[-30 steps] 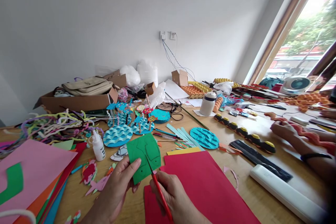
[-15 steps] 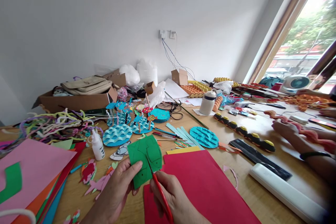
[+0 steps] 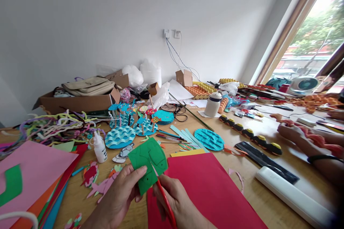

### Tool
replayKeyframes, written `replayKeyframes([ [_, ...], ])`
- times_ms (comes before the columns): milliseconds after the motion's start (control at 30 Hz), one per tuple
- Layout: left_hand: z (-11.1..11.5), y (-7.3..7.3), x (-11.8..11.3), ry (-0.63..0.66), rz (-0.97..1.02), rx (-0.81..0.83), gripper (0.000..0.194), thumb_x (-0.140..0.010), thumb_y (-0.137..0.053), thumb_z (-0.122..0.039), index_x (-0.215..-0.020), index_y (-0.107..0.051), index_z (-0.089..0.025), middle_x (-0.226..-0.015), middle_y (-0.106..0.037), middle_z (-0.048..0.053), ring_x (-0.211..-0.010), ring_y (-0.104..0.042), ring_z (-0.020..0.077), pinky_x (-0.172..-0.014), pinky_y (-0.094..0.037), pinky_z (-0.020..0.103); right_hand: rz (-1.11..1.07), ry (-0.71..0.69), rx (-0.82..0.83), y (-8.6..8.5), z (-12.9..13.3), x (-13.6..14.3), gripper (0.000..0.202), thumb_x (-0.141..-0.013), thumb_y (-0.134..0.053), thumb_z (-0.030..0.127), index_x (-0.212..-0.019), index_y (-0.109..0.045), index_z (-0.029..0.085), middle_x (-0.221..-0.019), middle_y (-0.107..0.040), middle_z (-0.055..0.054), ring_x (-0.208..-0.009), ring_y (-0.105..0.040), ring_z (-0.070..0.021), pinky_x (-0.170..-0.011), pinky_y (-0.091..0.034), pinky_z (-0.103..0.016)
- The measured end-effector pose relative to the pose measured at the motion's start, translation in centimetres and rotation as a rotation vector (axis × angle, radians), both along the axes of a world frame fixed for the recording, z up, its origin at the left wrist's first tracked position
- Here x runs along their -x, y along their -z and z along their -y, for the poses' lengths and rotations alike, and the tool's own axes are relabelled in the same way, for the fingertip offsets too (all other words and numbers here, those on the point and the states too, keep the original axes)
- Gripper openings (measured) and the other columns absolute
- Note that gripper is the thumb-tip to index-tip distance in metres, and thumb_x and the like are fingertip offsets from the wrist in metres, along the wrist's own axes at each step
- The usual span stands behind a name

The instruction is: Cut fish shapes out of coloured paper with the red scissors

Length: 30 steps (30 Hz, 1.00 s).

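Observation:
A green sheet of paper (image 3: 145, 159) with drawn outlines and small dots is pinched between the thumb and fingers of my left hand (image 3: 122, 189). My right hand (image 3: 176, 198) grips red-handled scissors (image 3: 165, 196), whose blades sit in a slit at the sheet's right part. Below and to the right lies a red sheet (image 3: 204, 186), with a strip of yellow paper (image 3: 188, 153) showing at its far edge. Pink paper cutouts (image 3: 103, 188) lie left of my left hand, near a red cut-out fish (image 3: 90, 174).
A glue bottle (image 3: 99, 147) stands left of the blue wavy disc (image 3: 120, 137). Coloured sheets (image 3: 32, 171) lie at the left. To the right are a white case (image 3: 291, 196), a black pouch (image 3: 266, 161) and another person's hand (image 3: 291, 132) with orange-pink material.
The slit in the green paper has opened wider around the scissor blades. The sheet has tilted slightly, and both hands stay nearly in place.

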State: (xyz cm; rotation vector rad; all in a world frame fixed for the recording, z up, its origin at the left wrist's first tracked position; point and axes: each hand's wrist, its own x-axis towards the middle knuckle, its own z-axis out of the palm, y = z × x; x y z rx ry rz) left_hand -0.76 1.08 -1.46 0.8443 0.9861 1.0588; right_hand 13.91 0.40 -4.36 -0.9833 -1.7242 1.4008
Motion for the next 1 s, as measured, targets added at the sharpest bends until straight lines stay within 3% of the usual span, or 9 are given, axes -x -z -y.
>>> replayKeyframes([
  [200, -0.2, -0.2, 0.3, -0.001, -0.030, -0.006, 0.020, -0.067, -0.066, -0.036, -0.074, -0.063, -0.018, -0.054, -0.052, -0.004, -0.046, -0.037, 0.0070, -0.037, -0.026, 0.016, 0.004, 0.005, -0.007, -0.3, -0.1, -0.3, 0.044, -0.085, -0.037, 0.055, -0.067, -0.046, 0.017, -0.057, -0.034, 0.005, -0.051, -0.031, -0.0078, -0.044, -0.027, -0.018],
  [400, -0.2, 0.0, 0.4, -0.018, -0.024, 0.001, 0.021, -0.065, -0.067, -0.036, -0.061, -0.058, -0.017, -0.048, -0.045, -0.006, -0.044, -0.035, 0.0069, -0.037, -0.027, 0.017, 0.044, 0.011, -0.019, -0.1, -0.2, -0.4, 0.045, -0.085, -0.037, 0.056, -0.065, -0.046, 0.017, -0.054, -0.036, 0.005, -0.051, -0.034, -0.0082, -0.045, -0.028, -0.018],
  [767, 0.1, 0.3, 0.5, 0.054, 0.010, 0.070, 0.021, -0.066, -0.067, -0.036, -0.065, -0.058, -0.017, -0.050, -0.046, -0.006, -0.044, -0.037, 0.0068, -0.037, -0.025, 0.017, -0.023, 0.006, 0.083, 0.2, -0.2, -0.1, 0.041, -0.084, -0.043, 0.053, -0.078, -0.058, 0.015, -0.052, -0.043, 0.005, -0.046, -0.037, -0.0075, -0.046, -0.033, -0.018],
  [1000, -0.1, 0.1, 0.5, 0.029, -0.002, 0.123, 0.026, -0.060, -0.070, -0.038, -0.061, -0.055, -0.017, -0.048, -0.044, -0.006, -0.044, -0.038, 0.0071, -0.037, -0.025, 0.017, -0.061, 0.053, 0.069, 0.8, -0.2, 0.3, 0.045, -0.080, -0.044, 0.059, -0.067, -0.050, 0.016, -0.048, -0.034, 0.006, -0.042, -0.031, -0.0064, -0.040, -0.029, -0.017],
])
